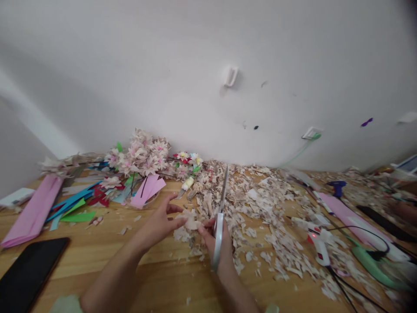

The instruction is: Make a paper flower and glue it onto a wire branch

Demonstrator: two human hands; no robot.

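A wooden table (169, 282) is set against a white wall (163, 74). Most of its surface is covered by a wide spread of pale paper scraps (257, 221). A cluster of pink paper flowers (141, 154) is placed at the wall, behind the hands, with pink paper sheets (32, 213) and teal, green and red paper strips (73, 202) laid in front of and to the left of it. A black tablet or phone (29, 278) (which of the two cannot be told) lies at the near left corner. A white glue gun (321, 252) is positioned among the scraps on the right.

The right hand (216, 248) is closed around the handles of a pair of scissors (220, 221), whose blades are held upright, pointing toward the wall, and appear shut. The left hand (159, 226) is held half open with the fingers spread, the forefinger reaching a small paper scrap (191, 221). That scrap is located between the two hands, just beside the scissors; whether it is gripped cannot be confirmed.
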